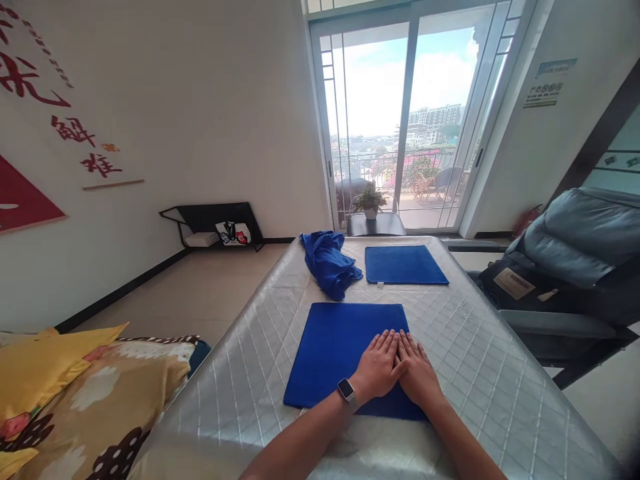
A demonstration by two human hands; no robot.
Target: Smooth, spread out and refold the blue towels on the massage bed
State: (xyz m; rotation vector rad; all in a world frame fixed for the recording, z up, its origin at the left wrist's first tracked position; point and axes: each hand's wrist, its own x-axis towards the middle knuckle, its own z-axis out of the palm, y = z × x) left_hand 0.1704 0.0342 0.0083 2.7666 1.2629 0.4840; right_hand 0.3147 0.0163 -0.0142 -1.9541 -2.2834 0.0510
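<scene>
A blue cloth [335, 353], folded into a flat rectangle, lies on the silvery quilted cover [250, 373] in front of me. Both my hands rest palm down on its right part, side by side with thumbs touching or crossing. My left hand [380, 363], a watch on its wrist, has its fingers stretched out. Flat beside it, my right hand [417, 370] also has straight fingers. Farther off lies a second flat blue cloth [406, 265] with a small white tag on its near edge. To its left is a crumpled blue cloth [330, 265].
A potted plant [370, 200] stands on a dark chair or stool [377, 225] beyond the far edge. A grey armchair [560, 267] is at the right. Yellow and brown bedding [110, 400] lies at the left. A black rack [215, 223] sits by the wall.
</scene>
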